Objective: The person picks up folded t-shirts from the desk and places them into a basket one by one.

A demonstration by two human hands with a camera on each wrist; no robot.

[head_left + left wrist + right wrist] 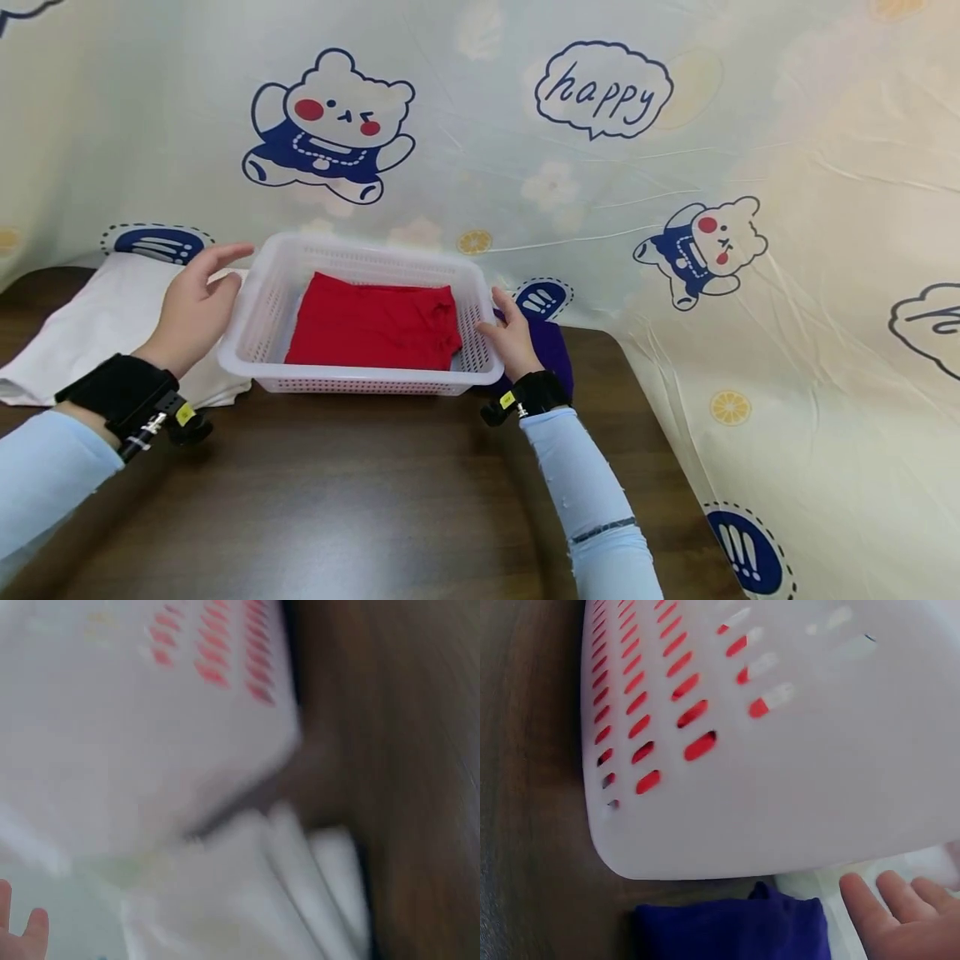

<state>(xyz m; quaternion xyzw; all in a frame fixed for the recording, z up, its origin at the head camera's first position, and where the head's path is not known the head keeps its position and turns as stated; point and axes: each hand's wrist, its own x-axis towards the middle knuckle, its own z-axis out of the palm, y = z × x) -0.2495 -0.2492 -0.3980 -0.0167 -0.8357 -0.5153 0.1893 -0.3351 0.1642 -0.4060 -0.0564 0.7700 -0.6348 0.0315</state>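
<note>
A white plastic basket (360, 378) with perforated sides holds a folded red cloth (375, 325), which also shows through its holes in both wrist views. My left hand (193, 304) is at the basket's left end, index finger stretched toward the rim. At the right end is my right hand (513, 337), its thumb by the rim. In the right wrist view the fingers (904, 900) are extended; whether either hand touches the plastic cannot be made out. A folded white cloth (112, 308) lies under and beyond my left hand. Behind my right hand sits a dark purple cloth (552, 354).
Everything stands on a dark brown wooden table (360, 500). A pale sheet (480, 117) printed with cartoon bears hangs along the back and right side. The left wrist view is blurred.
</note>
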